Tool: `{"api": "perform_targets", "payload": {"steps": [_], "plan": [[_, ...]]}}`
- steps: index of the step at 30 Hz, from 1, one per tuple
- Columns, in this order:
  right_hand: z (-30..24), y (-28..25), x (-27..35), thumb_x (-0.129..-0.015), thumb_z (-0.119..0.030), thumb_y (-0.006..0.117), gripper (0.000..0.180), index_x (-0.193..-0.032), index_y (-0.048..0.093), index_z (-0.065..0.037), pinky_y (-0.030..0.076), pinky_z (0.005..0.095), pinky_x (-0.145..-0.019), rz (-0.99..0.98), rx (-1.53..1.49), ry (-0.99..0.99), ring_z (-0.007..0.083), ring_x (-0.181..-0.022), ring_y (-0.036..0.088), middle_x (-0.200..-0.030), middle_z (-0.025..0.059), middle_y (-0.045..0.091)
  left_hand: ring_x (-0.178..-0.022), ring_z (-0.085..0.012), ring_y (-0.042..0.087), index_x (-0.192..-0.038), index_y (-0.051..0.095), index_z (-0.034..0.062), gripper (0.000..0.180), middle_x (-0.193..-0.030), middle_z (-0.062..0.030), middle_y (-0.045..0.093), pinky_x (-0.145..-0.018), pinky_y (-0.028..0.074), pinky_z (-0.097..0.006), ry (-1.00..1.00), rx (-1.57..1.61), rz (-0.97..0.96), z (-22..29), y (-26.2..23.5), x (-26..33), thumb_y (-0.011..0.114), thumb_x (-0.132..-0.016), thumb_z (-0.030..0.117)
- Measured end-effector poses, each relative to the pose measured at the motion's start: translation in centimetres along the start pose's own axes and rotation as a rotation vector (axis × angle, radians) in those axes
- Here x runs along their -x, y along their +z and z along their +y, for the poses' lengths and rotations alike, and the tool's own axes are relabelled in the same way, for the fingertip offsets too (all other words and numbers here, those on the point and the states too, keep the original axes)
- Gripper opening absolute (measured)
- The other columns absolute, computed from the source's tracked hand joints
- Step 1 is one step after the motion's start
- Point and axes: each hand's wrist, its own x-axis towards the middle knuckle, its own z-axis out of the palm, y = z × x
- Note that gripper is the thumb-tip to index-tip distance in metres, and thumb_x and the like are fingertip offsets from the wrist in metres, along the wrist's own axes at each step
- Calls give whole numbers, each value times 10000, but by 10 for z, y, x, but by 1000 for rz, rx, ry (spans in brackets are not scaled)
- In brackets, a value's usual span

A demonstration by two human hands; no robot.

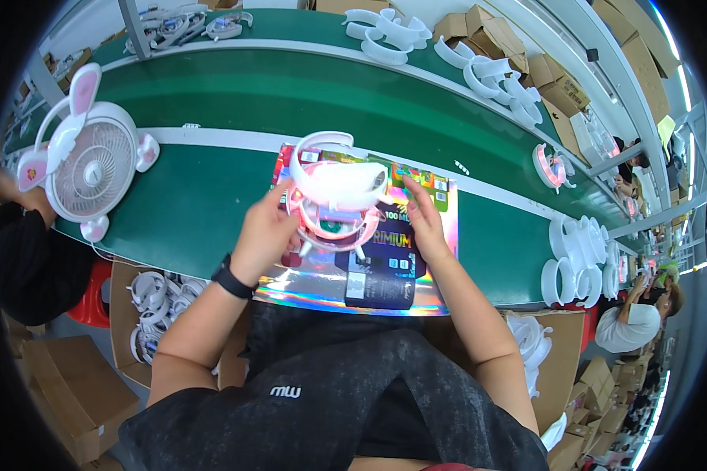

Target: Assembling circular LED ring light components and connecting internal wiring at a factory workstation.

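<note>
On a shiny printed sheet (432,294) in front of me stands a partly assembled white and pink fan housing (339,188). It has a curved handle on top, a ring-shaped opening and small feet below. My left hand (267,231) grips the left side of its ring, the fingertips partly hidden by it. Just right of the housing is my right hand (426,220), its fingers apart and holding nothing; whether a fingertip touches the shell I cannot tell.
A bunny-eared fan (94,169) stands at the left by another person's arm. White ring parts (577,259) sit at the bench's right end, more (389,35) along the far shelf. Cartons of parts (161,306) flank me below the green bench (196,212).
</note>
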Motion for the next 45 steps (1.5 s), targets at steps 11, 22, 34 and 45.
{"api": "perform_targets", "payload": {"steps": [11, 22, 34, 45], "plan": [[-48, 38, 3, -735, -215, 798, 459, -1147, 651, -76, 421, 495, -1032, -143, 852, -606, 346, -1176, 566, -1236, 166, 609, -483, -169, 592, -1413, 441, 64, 611, -555, -76, 601, -506, 456, -312, 170, -121, 131, -40, 22, 21, 561, -815, 36], [-12, -34, 66, -1018, -232, 494, 395, -1327, 451, 10, 500, 423, -953, 797, -628, 401, 237, -1197, 554, -1301, 151, 547, -649, -331, 661, -1425, 420, 50, 715, -815, -150, 691, -585, 524, -419, 153, -1099, 64, 10, 12, 42, 709, -799, 236], [-22, 74, 97, -914, 28, 564, 353, -1263, 530, -4, 461, 285, -938, 377, 86, -113, 186, -1200, 499, -1419, 131, 398, -1221, -319, 529, -887, 704, 96, 157, -1247, -105, 598, -1055, 388, -458, 1149, -941, -430, 0, 79, -23, 711, -775, 204], [-13, 71, 86, -814, -3, 683, 211, -1024, 661, -1, 490, 336, -902, 352, 238, 17, 265, -1017, 634, -1092, 143, 656, -698, -274, 594, -697, 609, 18, 176, -876, -108, 603, -629, 473, -400, 477, -494, -418, -11, 67, -27, 703, -752, 155]]}}
